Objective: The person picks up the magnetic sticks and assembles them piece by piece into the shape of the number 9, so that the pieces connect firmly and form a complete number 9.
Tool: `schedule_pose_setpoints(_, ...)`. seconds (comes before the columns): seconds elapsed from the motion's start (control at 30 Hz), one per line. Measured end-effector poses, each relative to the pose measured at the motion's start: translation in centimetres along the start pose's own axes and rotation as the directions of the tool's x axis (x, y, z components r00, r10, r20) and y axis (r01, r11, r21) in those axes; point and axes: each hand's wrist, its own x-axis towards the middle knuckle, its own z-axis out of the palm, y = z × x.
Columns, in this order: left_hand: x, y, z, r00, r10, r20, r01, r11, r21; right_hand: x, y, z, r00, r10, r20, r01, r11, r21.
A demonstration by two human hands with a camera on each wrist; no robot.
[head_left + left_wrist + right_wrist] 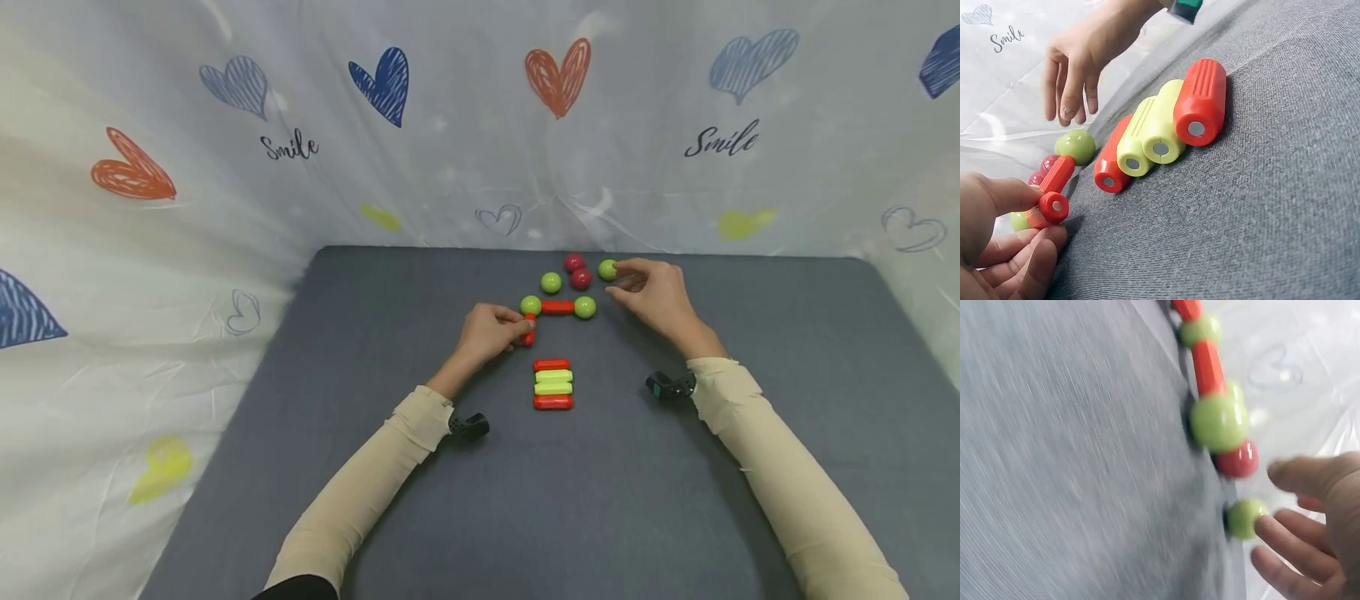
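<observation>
In the head view my left hand pinches a short red magnetic rod between thumb and fingers. The rod's far end meets a green ball. From that ball a second red rod runs right to another green ball, making a corner shape. The left wrist view shows the held rod's round metal-tipped end. My right hand is at a separate green ball, with thumb and fingers spread apart. In the right wrist view a fingertip overlaps this green ball.
Several dark red balls and a green ball lie behind the joined pieces. Nearer me, two red rods and two yellow-green rods lie side by side on the grey tabletop. A white printed curtain hangs behind.
</observation>
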Motion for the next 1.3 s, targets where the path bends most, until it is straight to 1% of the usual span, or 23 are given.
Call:
schedule_pose_setpoints(0.1, 0.1, 0.0, 0.0, 1.0, -0.004, -0.002, 0.004, 1.0, -0.008, 0.9, 0.9, -0.5, 0.999, 0.036, -0.022, -0.037, 0.997, -0.065)
schedule_pose_setpoints(0.2, 0.1, -0.1, 0.0, 1.0, -0.007, 0.0, 0.007, 1.0, -0.011, 1.6, 1.8, -0.5, 0.998, 0.067, -0.004, -0.067, 0.991, -0.116)
schedule_pose_setpoints(0.27, 0.2, -0.1, 0.1, 1.0, -0.008, 0.002, 0.008, 1.0, -0.014, 2.0, 2.2, -0.3, 0.997, 0.072, 0.015, -0.07, 0.99, -0.124)
schedule_pose_setpoints(0.37, 0.2, -0.1, 0.1, 1.0, -0.011, 0.004, 0.011, 1.0, -0.018, 2.5, 2.7, 0.1, 0.998, 0.054, 0.031, -0.051, 0.993, -0.109)
schedule_pose_setpoints(0.53, 0.2, 0.1, 0.2, 1.0, -0.017, 0.003, 0.017, 1.0, -0.017, 2.9, 3.3, 0.7, 1.0, 0.011, 0.023, -0.008, 0.995, -0.097)
schedule_pose_setpoints(0.67, 0.1, 0.2, 0.3, 1.0, -0.021, 0.01, 0.021, 0.999, -0.024, 2.7, 3.5, 1.0, 1.0, 0.011, 0.005, -0.01, 0.994, -0.105)
schedule_pose_setpoints(0.83, 0.2, 0.1, 0.3, 1.0, -0.028, 0.01, 0.028, 0.999, -0.028, 2.0, 3.2, 0.4, 0.999, 0.03, -0.045, -0.035, 0.993, -0.116)
schedule_pose_setpoints(0.93, 0.3, 0.1, 0.2, 1.0, -0.028, 0.006, 0.028, 0.999, -0.031, 1.2, 2.5, -0.4, 0.996, 0.019, -0.086, -0.029, 0.993, -0.113)
schedule_pose_setpoints(1.03, 0.3, 0.0, 0.0, 1.0, -0.027, 0.003, 0.027, 0.999, -0.036, 0.1, 1.3, -1.1, 0.994, -0.017, -0.111, 0.006, 0.995, -0.098)
schedule_pose_setpoints(1.13, 0.3, 0.1, -0.1, 1.0, -0.021, 0.002, 0.021, 0.999, -0.042, -1.3, -0.1, -1.4, 0.991, -0.059, -0.122, 0.05, 0.996, -0.07)
schedule_pose_setpoints(1.23, 0.3, 0.2, -0.1, 1.0, -0.018, 0.001, 0.018, 0.999, -0.041, -2.7, -1.4, -1.0, 0.989, -0.093, -0.118, 0.089, 0.995, -0.038)
schedule_pose_setpoints(1.3, 0.3, 0.3, 0.0, 1.0, -0.022, -0.001, 0.022, 0.999, -0.038, -3.5, -2.2, -0.4, 0.989, -0.109, -0.099, 0.108, 0.994, -0.017)
